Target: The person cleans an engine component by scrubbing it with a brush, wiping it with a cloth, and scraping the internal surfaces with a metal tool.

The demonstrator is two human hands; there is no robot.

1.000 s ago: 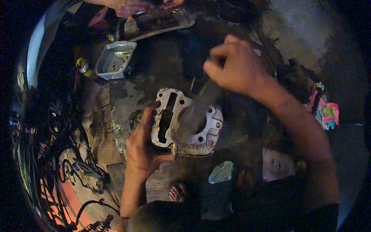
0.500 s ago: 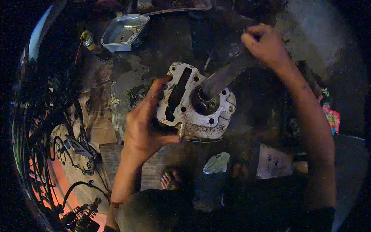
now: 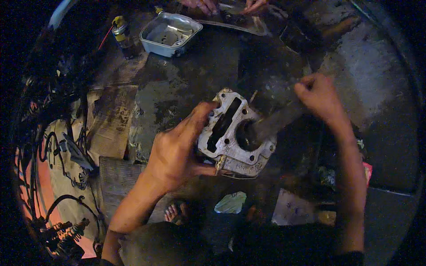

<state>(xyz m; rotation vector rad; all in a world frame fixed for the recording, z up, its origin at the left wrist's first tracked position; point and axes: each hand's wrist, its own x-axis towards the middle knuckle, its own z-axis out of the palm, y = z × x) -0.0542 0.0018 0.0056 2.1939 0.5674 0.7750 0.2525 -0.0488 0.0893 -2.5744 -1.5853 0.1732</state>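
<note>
My left hand point(image 3: 175, 153) grips the left side of a metal engine cylinder block point(image 3: 237, 153), with the fingers behind it and the thumb along its lower edge. Its flat, bolt-holed face is tilted up toward me, showing a long slot and a round bore. A dark grey strip point(image 3: 279, 122), smeared by motion, runs from the bore up to the right. At its far end my right hand point(image 3: 321, 95) is closed in a fist on it. What the strip is made of cannot be made out.
A silver metal pan point(image 3: 171, 37) and a spray can point(image 3: 122, 35) with a red straw stand at the far left. Another person's hands point(image 3: 202, 5) work at the top edge. Cables and coil springs point(image 3: 62, 235) lie left, over cardboard point(image 3: 111, 119). A crumpled pale wrapper point(image 3: 230, 202) lies near me.
The block and my left hand appear lower and further right. My right hand has come down and to the right, still with the strip. Another person's hands now show at the top.
</note>
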